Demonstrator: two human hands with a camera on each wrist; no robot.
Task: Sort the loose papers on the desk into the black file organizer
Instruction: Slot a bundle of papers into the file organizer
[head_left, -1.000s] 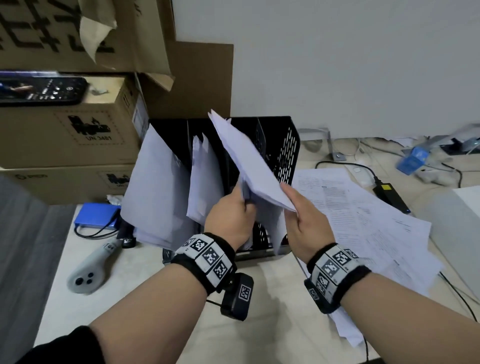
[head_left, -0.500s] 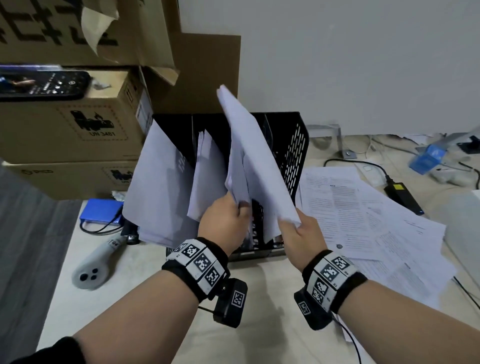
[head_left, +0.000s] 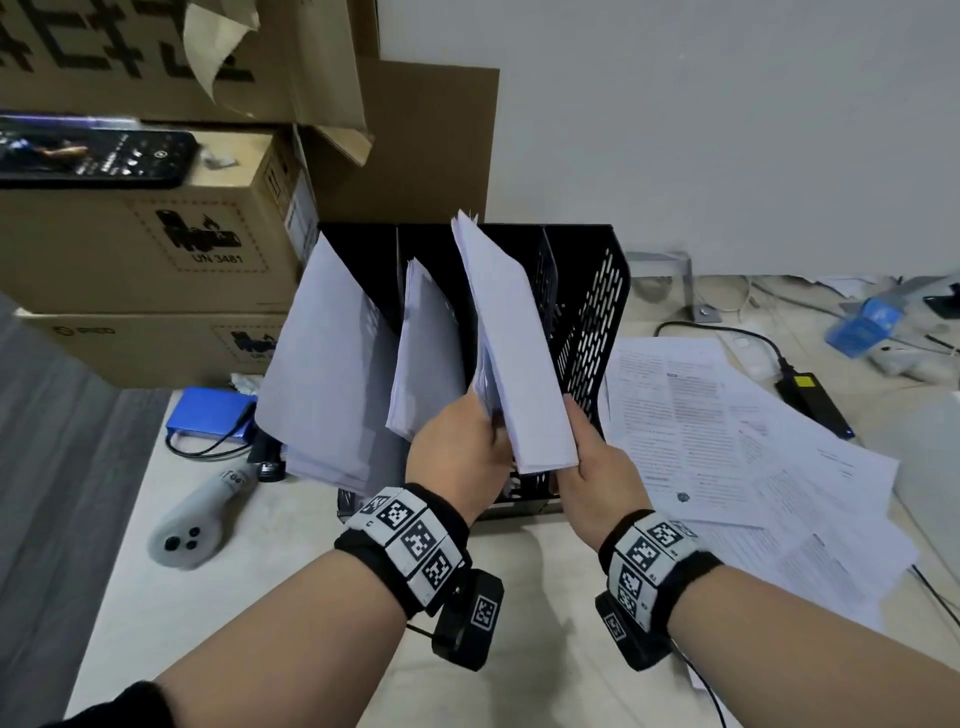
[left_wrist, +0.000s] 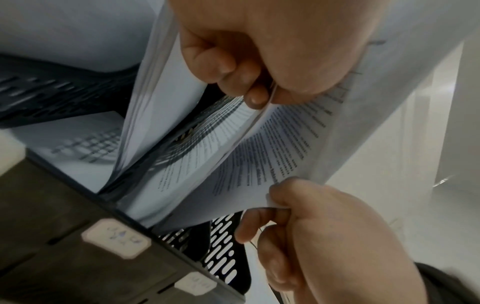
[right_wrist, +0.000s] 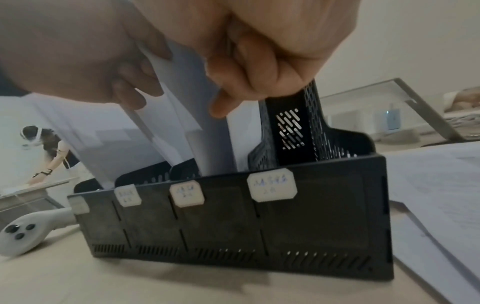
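Note:
The black file organizer (head_left: 589, 322) (right_wrist: 259, 226) stands mid-desk, with white sheets (head_left: 322, 364) leaning out of its two left slots. A stack of printed papers (head_left: 519, 358) (left_wrist: 259, 148) stands steeply in the third slot. My left hand (head_left: 491, 431) (left_wrist: 262, 98) pinches some of its sheets from the left. My right hand (head_left: 576, 441) (left_wrist: 275, 203) (right_wrist: 226, 98) pinches the stack's lower right corner. The rightmost slot shows no paper. More loose papers (head_left: 727, 431) lie spread on the desk to the right of the organizer.
Cardboard boxes (head_left: 156, 249) stack up at the back left, one with a phone (head_left: 93, 156) on it. A grey controller (head_left: 192, 525) and a blue power bank (head_left: 208, 415) lie left of the organizer. A black charger (head_left: 810, 400) with cable lies behind the papers.
The stack went from lying slanted above the organizer to standing steeply with its lower edge down in the third slot. Both hands kept hold and followed it.

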